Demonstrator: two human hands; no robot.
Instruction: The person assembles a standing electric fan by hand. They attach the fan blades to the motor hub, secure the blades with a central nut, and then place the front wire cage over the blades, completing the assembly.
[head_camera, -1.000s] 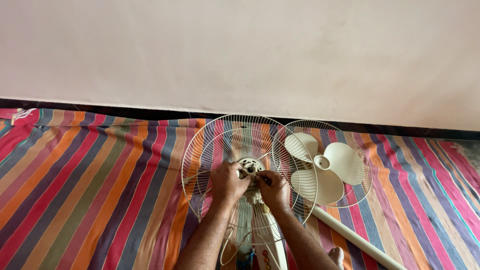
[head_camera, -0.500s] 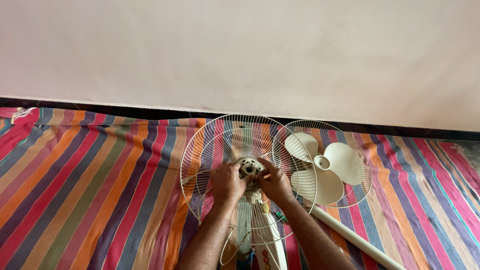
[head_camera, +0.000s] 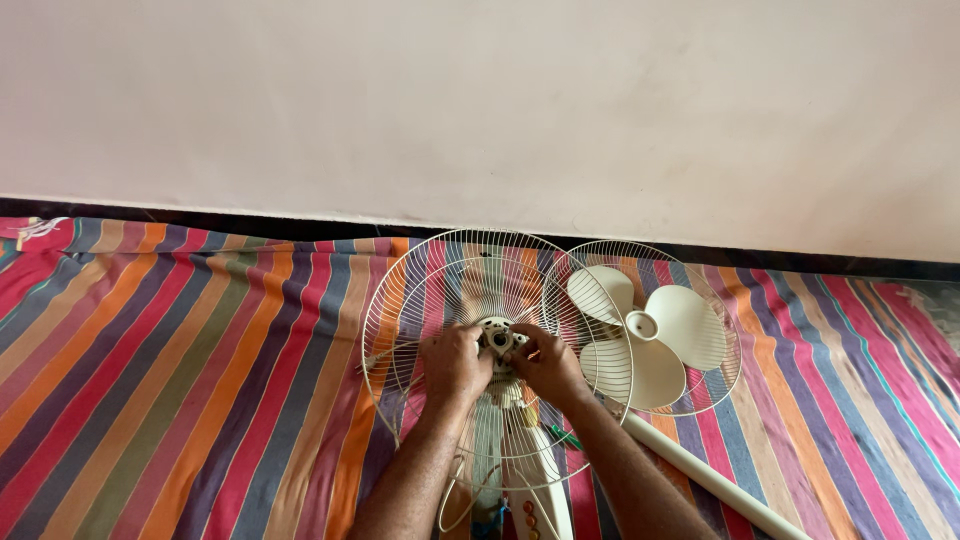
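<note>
Head view is looking down at a striped cloth (head_camera: 180, 380) on the floor; a wire fan guard (head_camera: 470, 290) is lying flat on it with the fan hub (head_camera: 499, 338) at its centre; taking the hub as landmark. The left hand (head_camera: 455, 362) is sitting just left of the hub and touching it, fingers curled in toward the hub's rim; the right hand (head_camera: 548, 365) is sitting just right of it, also touching, fingers bent over the hub's edge. Both hands are partly closed and pinching at the hub from opposite sides; whether either is gripping a small part such as a nut or screw, cannot tell, fingers are hiding it. Both hands are about equally near; the hub is lying straight ahead between them, just beyond the fingertips. The fan body (head_camera: 520, 500) is running from the hub back toward the person. Right of the hub a second wire guard (head_camera: 690, 390) is overlapping the first, holding the cream fan blade (head_camera: 655, 340); a white pole (head_camera: 715, 480) is slanting away below right of the hub; a pale wall (head_camera: 480, 100) is standing beyond.
</note>
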